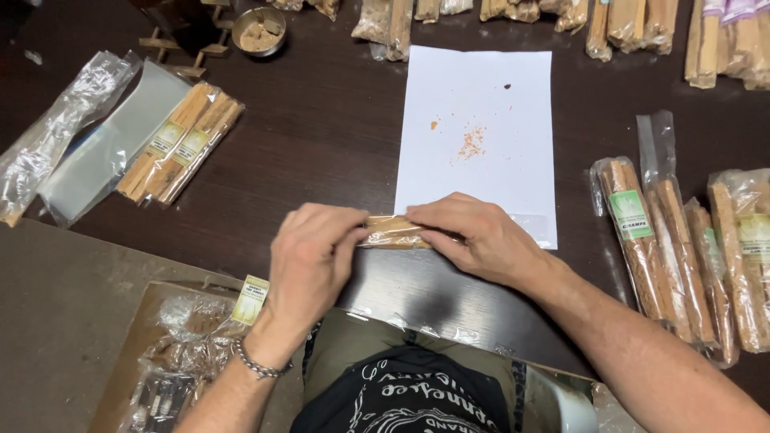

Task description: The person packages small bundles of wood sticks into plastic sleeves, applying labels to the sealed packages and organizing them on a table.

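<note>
We see both hands pinching one clear sleeve of wood sticks point(393, 231) at 6 o'clock on the dark surface point(321, 128), at the white paper's point(481, 104) near edge — left hand point(309, 256) fingers closed on its left end, right hand point(473, 236) on the right. Risks, we judge: the thin film tears, or crumbs point(472, 143) scatter off the paper.

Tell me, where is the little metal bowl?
In the head view, the metal bowl sits at the top left of the dark table, beside a small wooden stand.
</note>
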